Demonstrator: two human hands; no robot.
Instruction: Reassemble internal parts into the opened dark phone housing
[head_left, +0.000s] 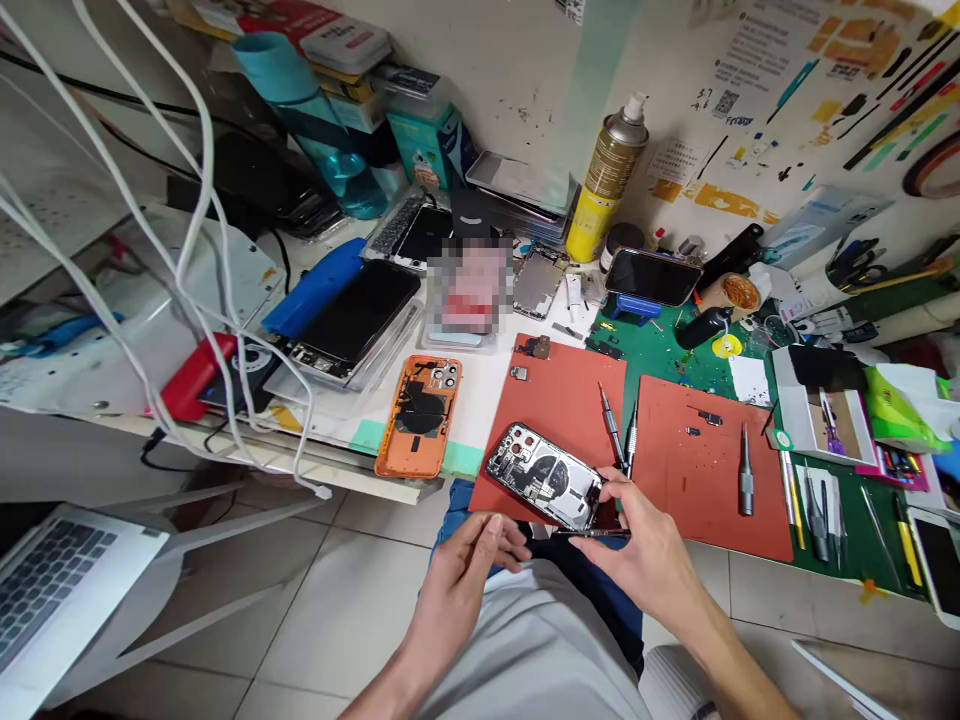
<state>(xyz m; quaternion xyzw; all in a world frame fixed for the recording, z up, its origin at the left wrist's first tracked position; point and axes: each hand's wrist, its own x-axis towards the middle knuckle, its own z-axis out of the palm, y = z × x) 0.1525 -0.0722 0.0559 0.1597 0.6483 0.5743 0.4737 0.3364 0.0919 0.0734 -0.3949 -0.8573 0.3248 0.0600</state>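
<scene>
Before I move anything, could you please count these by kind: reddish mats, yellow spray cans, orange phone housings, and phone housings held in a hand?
Reddish mats (left and right): 2
Yellow spray can: 1
Orange phone housing: 1
Phone housing held in the right hand: 1
Total: 5

Silver phone housing (551,475), brick-red mat (570,390)
</scene>
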